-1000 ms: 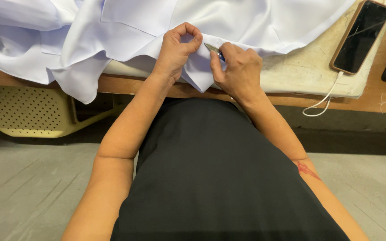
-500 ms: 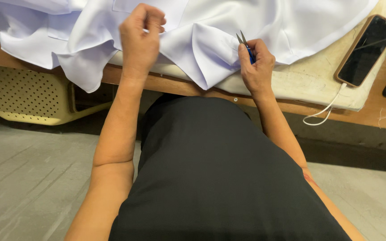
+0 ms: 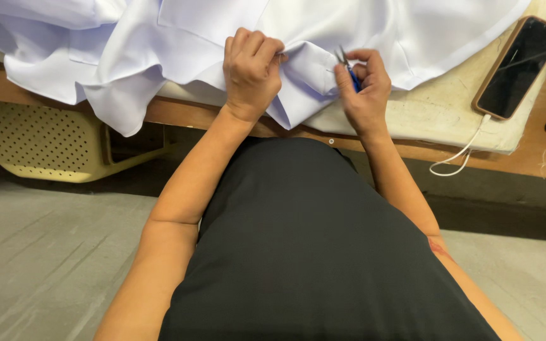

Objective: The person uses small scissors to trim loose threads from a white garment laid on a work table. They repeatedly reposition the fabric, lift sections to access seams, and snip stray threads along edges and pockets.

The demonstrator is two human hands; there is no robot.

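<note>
Fingers of the left hand (image 3: pixel 249 69) are curled tight into a fist, pinching a fold of glossy white satin fabric (image 3: pixel 178 44) between thumb and knuckles near the front edge of the table (image 3: pixel 424 123). The right hand (image 3: pixel 364 85) sits just beside it, its fingers closed around small blue-handled thread snips (image 3: pixel 347 68); the metal tips stick up past the index finger, close against the cloth, but whether the blades touch it cannot be told, nor how far apart they stand. Between the two hands a short stretch of the fabric's folded edge is held taut.

The white fabric spreads across most of the table's top and spills over its front edge on the left, hanging in soft folds above a pale yellow perforated plastic basket (image 3: pixel 45 142) that sits below the table on the grey floor (image 3: pixel 39 252). Toward the table's right corner a dark smartphone in a brown case (image 3: pixel 518 66) lies face up on the worn cream padding, well apart from the hands, with a white cable (image 3: pixel 459 158) looping from its lower end over the wooden edge. Both forearms reach up from a lap covered in black cloth (image 3: pixel 311 252).
</note>
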